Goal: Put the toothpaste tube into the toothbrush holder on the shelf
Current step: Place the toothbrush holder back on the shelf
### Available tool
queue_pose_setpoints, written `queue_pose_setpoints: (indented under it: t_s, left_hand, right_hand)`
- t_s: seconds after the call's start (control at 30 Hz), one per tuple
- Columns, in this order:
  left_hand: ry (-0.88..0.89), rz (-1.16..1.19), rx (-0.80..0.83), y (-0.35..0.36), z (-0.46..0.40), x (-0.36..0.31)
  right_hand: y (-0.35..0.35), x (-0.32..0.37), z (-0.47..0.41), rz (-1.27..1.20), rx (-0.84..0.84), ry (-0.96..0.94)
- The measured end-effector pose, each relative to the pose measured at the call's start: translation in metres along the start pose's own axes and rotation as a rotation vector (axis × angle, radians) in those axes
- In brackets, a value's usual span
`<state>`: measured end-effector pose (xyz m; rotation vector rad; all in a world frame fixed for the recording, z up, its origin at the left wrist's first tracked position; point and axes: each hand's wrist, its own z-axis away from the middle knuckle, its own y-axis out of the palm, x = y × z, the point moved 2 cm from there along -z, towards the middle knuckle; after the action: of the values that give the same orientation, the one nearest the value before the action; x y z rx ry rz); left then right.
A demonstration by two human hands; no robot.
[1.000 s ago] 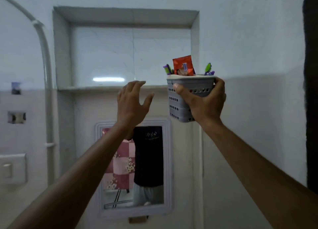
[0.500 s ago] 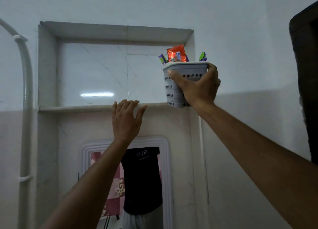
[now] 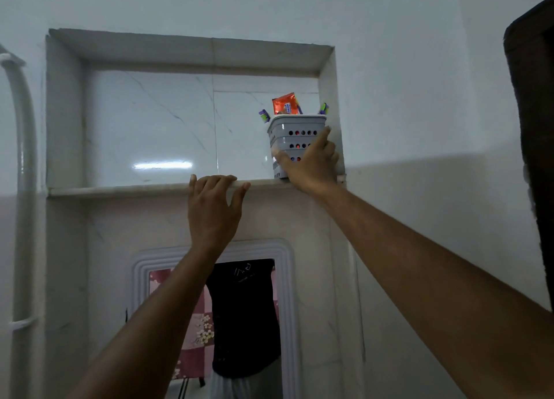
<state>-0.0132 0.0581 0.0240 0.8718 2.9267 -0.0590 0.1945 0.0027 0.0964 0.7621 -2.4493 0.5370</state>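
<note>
Recessed marble shelf (image 3: 120, 189) in a pale tiled wall, mirror (image 3: 209, 323) below it, white pipe (image 3: 22, 158) at left. Grey perforated holder (image 3: 295, 131) stands upright at the shelf's right end, tight by the niche side wall. Orange toothpaste tube (image 3: 286, 104) stands in it, long axis vertical, flat crimped end up. Toothbrushes (image 3: 264, 116) poke out on either side. Right hand (image 3: 311, 166) wraps the holder's front, gripping it. Left hand (image 3: 211, 209) open, empty, fingertips hooked on the shelf edge.
</note>
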Motion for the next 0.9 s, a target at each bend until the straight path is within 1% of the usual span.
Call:
queue_pose_setpoints:
  t_s: [0.13, 0.2, 0.4, 0.7, 0.9]
  left_hand:
    - [-0.006, -0.008, 0.004, -0.001, -0.001, 0.000]
    - [0.003, -0.026, 0.003, -0.001, 0.000, -0.001]
    - [0.012, -0.064, -0.007, -0.004, 0.002, -0.003]
    - [-0.003, -0.034, 0.035, -0.008, 0.000, -0.006]
    - [0.024, -0.040, 0.084, -0.014, -0.002, -0.004]
  right_hand:
    - [0.020, -0.024, 0.015, 0.163, 0.020, -0.105]
    - [0.023, -0.031, 0.018, 0.189, 0.035, -0.139]
    - [0.021, -0.028, 0.010, 0.293, 0.118, -0.163]
    - [0.021, -0.039, 0.016, 0.199, 0.063, -0.215]
    - [0.017, -0.045, 0.024, 0.167, 0.157, -0.182]
